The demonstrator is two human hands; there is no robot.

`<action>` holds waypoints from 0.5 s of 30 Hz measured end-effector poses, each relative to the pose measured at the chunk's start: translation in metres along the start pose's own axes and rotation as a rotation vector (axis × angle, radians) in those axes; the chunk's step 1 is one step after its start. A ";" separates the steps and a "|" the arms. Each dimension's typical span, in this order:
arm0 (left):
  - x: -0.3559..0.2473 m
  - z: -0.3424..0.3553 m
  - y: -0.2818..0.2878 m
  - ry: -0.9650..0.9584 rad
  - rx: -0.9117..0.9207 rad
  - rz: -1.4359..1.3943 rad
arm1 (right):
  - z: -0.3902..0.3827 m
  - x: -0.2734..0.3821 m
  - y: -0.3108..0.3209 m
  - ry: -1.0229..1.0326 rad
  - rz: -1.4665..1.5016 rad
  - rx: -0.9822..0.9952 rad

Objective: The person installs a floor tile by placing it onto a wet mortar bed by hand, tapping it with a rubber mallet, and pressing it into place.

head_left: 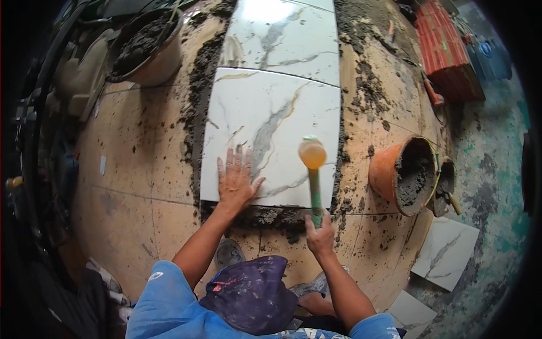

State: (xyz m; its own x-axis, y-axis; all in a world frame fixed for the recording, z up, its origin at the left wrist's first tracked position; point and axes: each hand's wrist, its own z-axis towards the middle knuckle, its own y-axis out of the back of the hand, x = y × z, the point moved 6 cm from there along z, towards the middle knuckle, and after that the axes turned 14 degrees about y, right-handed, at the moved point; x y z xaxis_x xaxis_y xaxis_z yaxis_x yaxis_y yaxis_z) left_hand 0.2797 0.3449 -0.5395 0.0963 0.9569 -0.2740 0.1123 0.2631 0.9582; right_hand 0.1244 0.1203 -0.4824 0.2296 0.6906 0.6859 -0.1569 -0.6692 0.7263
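Note:
My left hand (236, 178) lies flat with spread fingers on the near left part of a white marble-look tile (243, 107). In my right hand (320, 234) is the green handle of a mallet (313, 155), its amber head over the tile's right side; whether the head touches the tile I cannot tell. The tile has grey and gold veins. A second veined tile (305, 34) adjoins it at the far side. Wet grey mortar (265, 217) shows along the tile's near edge and down both sides.
An orange bucket of mortar (389, 172) lies tipped at the right, beside a smaller container (445, 186). Another mortar bucket (152, 68) stands far left. Loose tiles (446, 254) lie at the lower right. A stack of red ridged pieces (446, 48) sits far right. Mortar crumbs dot the beige floor (130, 141).

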 end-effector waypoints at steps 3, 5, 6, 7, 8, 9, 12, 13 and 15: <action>0.001 -0.018 -0.007 0.005 0.046 -0.005 | -0.028 -0.017 0.025 -0.106 0.032 0.025; 0.004 -0.019 -0.011 0.040 0.090 0.010 | -0.038 -0.032 0.033 -0.130 0.025 0.057; 0.003 -0.017 -0.011 0.052 0.108 0.023 | -0.042 -0.040 0.035 -0.134 0.062 0.012; 0.002 -0.016 -0.011 0.057 0.126 0.033 | -0.043 -0.045 0.037 -0.141 0.096 -0.038; 0.004 -0.017 -0.010 0.070 0.125 0.036 | -0.043 -0.049 0.035 -0.135 0.099 -0.025; 0.006 -0.019 -0.010 0.071 0.135 0.033 | -0.044 -0.053 0.036 -0.136 0.106 -0.062; 0.009 -0.021 -0.013 0.084 0.141 0.023 | -0.040 -0.053 0.034 -0.144 0.111 -0.098; 0.009 -0.022 -0.013 0.086 0.141 0.013 | -0.037 -0.051 0.035 -0.145 0.121 -0.116; 0.012 -0.023 -0.014 0.098 0.124 0.000 | -0.037 -0.066 0.031 -0.179 0.169 -0.109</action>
State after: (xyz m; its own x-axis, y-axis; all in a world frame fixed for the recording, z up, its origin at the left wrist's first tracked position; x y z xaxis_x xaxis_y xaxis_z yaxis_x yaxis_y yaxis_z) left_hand 0.2569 0.3553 -0.5546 -0.0003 0.9659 -0.2588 0.2345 0.2517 0.9390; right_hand 0.0689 0.0642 -0.5036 0.3564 0.5052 0.7860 -0.3077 -0.7308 0.6093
